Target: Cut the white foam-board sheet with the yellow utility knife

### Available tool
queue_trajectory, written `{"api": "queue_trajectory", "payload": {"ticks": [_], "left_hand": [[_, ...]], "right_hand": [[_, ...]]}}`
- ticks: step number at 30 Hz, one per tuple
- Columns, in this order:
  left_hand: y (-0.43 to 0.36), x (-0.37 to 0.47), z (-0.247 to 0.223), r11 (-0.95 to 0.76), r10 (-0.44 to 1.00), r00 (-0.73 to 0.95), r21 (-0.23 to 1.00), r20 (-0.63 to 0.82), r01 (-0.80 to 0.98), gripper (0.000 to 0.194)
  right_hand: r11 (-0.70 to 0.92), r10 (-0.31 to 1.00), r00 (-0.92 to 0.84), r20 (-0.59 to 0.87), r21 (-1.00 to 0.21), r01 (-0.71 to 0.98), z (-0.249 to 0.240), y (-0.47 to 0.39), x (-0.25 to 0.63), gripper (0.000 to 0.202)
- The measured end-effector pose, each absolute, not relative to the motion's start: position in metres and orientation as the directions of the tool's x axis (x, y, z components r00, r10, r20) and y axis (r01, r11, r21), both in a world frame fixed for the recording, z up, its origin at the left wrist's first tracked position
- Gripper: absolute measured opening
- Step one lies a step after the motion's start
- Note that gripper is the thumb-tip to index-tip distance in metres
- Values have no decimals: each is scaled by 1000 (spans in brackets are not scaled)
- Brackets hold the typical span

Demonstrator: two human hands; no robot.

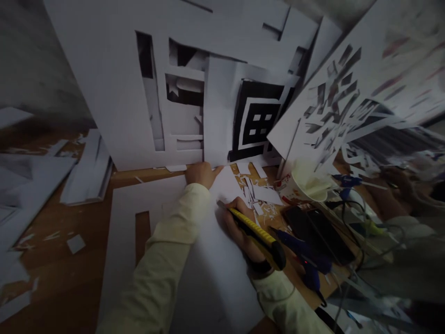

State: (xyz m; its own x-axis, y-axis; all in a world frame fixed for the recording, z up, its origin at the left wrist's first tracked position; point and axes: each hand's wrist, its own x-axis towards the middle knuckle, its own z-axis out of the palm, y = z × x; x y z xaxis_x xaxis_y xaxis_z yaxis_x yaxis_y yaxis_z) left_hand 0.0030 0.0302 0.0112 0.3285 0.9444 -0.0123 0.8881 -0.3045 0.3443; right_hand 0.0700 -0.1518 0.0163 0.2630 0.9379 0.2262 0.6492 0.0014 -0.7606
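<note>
Dim, blurry shot. Left hand lies flat, fingers spread and pressed down on the far edge of a white foam board sheet lying on the wooden table; it grips nothing, palm down. Right hand is closed around a yellow-and-black utility knife, blade end pointing up-left and touching the sheet's surface, butt end toward the wrist. Pale yellow sleeves on both arms, dark band at the right wrist.

The sheet has a rectangular cut-out near its left side, table showing through.

Behind the hands a big white cut board stands upright, with several rectangular openings. Leaning against it is a black-and-white square pattern panel, concentric frames with small white squares in the middle. No letters on it that I can read.

To the right another white sheet tilts over the table, full of dark slits; too blurred to tell whether they are cuts or print. Under it is a paper cup with red marks low on its side, unreadable.

White offcuts are scattered just beyond the right hand. Near the right wrist lies a blue glue gun, beside it a dark phone lying flat, with cables over and around it. More white scraps lie far left on the table.

At the right edge another person's arm reaches in, blurred.

No brand or label legible anywhere.
</note>
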Motion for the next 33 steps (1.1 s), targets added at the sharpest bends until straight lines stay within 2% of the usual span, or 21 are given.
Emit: {"api": "queue_trajectory", "payload": {"ticks": [6,20,27,33], "left_hand": [[31,3,12,-302,944,329,346,-21,888,69],[33,4,9,-287,948,316,351,-26,891,66],[33,4,10,-269,952,304,368,-37,890,65],[33,4,9,-275,952,304,365,-25,889,66]], "right_hand": [[-37,933,281,227,-715,699,12,-156,73,5],[-82,934,319,161,-773,629,23,-159,70,8],[-123,868,466,169,-838,532,8,-156,70,7],[-125,895,418,154,-814,567,19,-151,67,4]]}}
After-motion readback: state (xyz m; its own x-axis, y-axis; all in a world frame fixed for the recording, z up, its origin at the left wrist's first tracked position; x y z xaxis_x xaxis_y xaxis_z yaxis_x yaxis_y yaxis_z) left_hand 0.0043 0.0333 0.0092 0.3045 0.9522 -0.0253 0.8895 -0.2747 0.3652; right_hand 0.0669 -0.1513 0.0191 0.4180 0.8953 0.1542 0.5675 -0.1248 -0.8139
